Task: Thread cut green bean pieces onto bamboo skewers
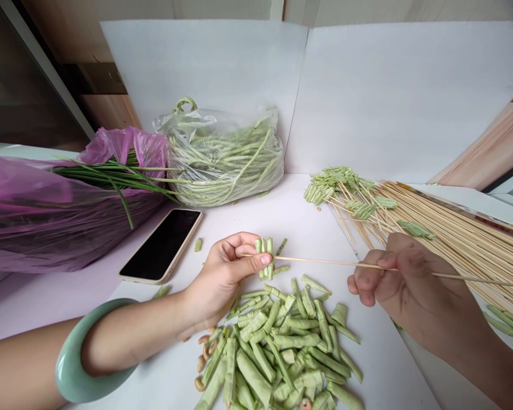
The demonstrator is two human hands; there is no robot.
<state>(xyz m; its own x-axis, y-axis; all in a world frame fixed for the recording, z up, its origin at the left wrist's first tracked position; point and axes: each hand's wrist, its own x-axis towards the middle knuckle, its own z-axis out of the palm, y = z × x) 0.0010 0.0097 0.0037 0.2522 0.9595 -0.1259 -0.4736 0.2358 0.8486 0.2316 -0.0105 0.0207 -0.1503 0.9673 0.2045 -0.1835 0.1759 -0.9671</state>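
My left hand (226,276) pinches a small bunch of folded green long-bean pieces (265,259) between thumb and fingers. A thin bamboo skewer (325,262) runs across from my right hand (410,290), which grips it, and appears to pass through that bunch. Its tip ends beside my left fingers. Below both hands lies a heap of cut green bean pieces (282,347). A pale green bangle (74,356) circles my left forearm.
A plastic bag of long beans (220,162) and a purple bag of green stalks (60,219) stand at the back left. A phone (160,245) lies nearby. Bean-laden skewers (337,188) and a bamboo skewer bundle (465,239) lie on the right.
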